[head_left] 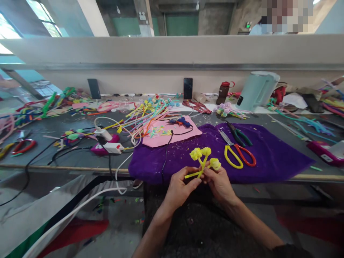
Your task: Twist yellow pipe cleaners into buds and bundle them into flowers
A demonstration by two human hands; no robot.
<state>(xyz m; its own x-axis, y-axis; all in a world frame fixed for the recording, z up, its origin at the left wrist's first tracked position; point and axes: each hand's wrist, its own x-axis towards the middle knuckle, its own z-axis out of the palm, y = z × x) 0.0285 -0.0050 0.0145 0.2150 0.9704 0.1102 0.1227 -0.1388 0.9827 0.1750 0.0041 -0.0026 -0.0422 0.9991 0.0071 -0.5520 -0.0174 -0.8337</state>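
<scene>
My two bare hands (200, 182) pinch the fuzzy yellow stem flower (203, 163) together; if one squeezes too hard, soft stems could bend.

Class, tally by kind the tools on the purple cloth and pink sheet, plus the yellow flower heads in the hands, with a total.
Yellow fuzzy flower heads: 3
Red-and-yellow-handled metal scissors: 1
Dark green-handled pliers: 1
Blue glue gun: 1
Total: 6

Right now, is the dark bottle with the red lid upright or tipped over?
Upright: the bottle stands on its base, with its red lid at the top.
</scene>
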